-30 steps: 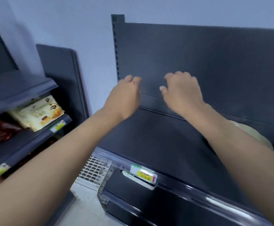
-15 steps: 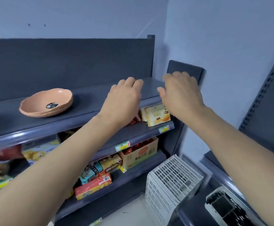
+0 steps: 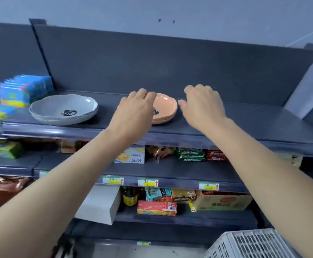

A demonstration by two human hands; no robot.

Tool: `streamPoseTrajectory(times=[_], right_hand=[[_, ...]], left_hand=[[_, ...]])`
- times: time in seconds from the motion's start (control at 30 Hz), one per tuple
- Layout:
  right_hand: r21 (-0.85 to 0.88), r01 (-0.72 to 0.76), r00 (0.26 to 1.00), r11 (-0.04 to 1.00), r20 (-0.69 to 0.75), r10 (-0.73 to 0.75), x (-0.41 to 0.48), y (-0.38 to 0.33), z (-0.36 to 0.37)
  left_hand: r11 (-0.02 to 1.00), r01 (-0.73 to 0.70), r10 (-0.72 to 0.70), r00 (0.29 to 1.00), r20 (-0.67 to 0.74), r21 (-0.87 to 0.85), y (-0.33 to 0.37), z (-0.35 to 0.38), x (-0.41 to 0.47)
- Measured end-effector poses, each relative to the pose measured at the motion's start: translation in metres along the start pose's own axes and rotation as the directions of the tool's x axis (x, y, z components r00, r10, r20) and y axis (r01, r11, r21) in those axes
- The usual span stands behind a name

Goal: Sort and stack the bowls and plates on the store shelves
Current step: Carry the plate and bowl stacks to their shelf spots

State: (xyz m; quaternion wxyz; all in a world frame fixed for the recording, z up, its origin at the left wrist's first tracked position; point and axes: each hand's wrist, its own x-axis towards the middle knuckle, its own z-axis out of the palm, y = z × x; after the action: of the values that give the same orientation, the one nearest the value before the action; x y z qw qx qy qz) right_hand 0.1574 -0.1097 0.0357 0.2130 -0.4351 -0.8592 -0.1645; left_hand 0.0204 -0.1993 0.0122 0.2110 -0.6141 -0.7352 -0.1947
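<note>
Our left hand and right hand, loosely curled and empty, flank the stacked orange bowls; a white box below reads "LANDY" upside down.

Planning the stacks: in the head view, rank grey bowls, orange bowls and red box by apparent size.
1. Grey bowls, clearly largest.
2. Orange bowls and red box look alike; the left hand covers part of the bowls, so I won't rank them.
</note>
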Motion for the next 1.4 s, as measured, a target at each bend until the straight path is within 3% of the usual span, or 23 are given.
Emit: streamPoseTrajectory(times=[0.3,0.6,0.8,1.4], right_hand=[[0.161,-0.012,0.983,0.987,0.184,-0.018,0.089,0.023,0.083],[0.230,-0.180,0.853,0.957,0.521,0.035,0.145,0.022,0.155],[0.199,-0.212,0.849,0.957,0.522,0.080,0.157,0.022,0.170],[0.037,-0.357,0.830,0.933,0.472,0.298,0.157,0.004,0.167]], left_hand=[[0.980,0.164,-0.176,0.979,0.100,0.114,-0.033,0.063,0.066],[0.938,0.310,-0.338,0.918,0.207,0.155,-0.075,0.115,0.090],[0.894,0.436,-0.445,0.830,0.338,0.105,-0.094,0.142,0.099],[0.890,0.449,-0.369,0.805,0.464,-0.072,-0.127,0.149,0.111]])
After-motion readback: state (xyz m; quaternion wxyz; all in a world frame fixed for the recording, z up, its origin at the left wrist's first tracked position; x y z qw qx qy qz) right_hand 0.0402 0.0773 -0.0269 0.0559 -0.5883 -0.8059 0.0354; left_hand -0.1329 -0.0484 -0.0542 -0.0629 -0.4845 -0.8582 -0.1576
